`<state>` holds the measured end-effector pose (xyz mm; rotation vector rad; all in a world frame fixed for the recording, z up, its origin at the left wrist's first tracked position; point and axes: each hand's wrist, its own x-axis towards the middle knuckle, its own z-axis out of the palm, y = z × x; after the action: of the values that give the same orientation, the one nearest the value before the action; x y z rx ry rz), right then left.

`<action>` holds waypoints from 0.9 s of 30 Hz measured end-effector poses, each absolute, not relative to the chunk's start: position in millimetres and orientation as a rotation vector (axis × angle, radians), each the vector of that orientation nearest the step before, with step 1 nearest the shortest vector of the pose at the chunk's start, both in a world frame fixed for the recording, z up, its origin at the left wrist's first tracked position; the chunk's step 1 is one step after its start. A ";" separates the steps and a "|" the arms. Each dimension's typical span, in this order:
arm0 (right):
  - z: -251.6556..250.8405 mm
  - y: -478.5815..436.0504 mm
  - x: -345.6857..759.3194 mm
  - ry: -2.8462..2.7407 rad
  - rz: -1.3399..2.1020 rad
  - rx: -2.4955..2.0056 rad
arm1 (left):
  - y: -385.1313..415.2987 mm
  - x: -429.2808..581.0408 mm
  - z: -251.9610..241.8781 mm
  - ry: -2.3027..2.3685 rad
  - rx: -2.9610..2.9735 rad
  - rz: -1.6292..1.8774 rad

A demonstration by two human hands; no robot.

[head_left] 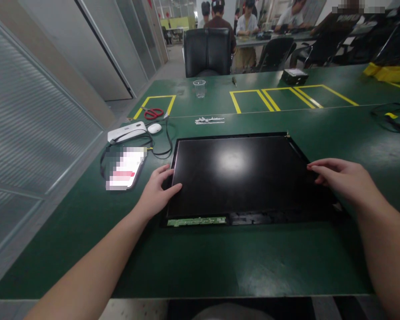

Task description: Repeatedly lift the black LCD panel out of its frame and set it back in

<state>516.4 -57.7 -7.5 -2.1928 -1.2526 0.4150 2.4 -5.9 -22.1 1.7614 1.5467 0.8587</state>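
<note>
A black display panel (240, 175) lies flat on the green table (220, 262), with a thin green circuit strip (196, 221) showing along its near edge. My left hand (158, 191) rests on the panel's left edge, fingers spread and thumb lying on the glass. My right hand (342, 178) lies on the right edge, fingers stretched out flat toward the panel. Neither hand grips anything.
A phone (125, 169), a white device (126, 132), a white mouse (154, 128) and a black cable lie left of the panel. Red scissors (153, 114), a clear plastic cup (199, 88), a strip of small parts (209, 120) and a black box (295, 76) sit farther back. Several people sit beyond a black chair (207, 51).
</note>
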 end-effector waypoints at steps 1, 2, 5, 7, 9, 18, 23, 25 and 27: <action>-5.6 -57.9 514.5 -1.208 0.462 -2.155 | -5.8 2.9 -21.9 1.556 1.772 0.852; -3.0 -58.1 512.0 -1.151 0.518 -2.123 | -5.7 3.5 -21.4 1.563 1.778 0.846; 4.4 -58.1 503.6 -1.038 0.604 -2.065 | -5.7 5.8 -20.1 1.565 1.772 0.842; 6.0 -57.6 500.1 -0.989 0.587 -2.066 | -5.7 6.8 -20.2 1.557 1.756 0.862; 4.8 -57.1 498.9 -0.963 0.547 -2.062 | -5.6 7.1 -21.1 1.554 1.746 0.877; 3.5 -58.0 494.6 -0.942 0.511 -2.073 | -5.9 7.5 -20.0 1.557 1.748 0.898; 5.8 -58.6 492.3 -0.924 0.521 -2.074 | -6.3 8.9 -20.0 1.584 1.787 0.869; 6.7 -58.6 490.9 -0.927 0.529 -2.069 | -6.0 8.8 -20.4 1.599 1.820 0.838; 8.5 -58.5 488.1 -0.916 0.527 -2.083 | -5.7 8.8 -20.3 1.608 1.855 0.802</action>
<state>488.1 -58.5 8.5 -2.0835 -0.9155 0.5269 8.8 -5.7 -20.3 1.8551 1.6080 0.8024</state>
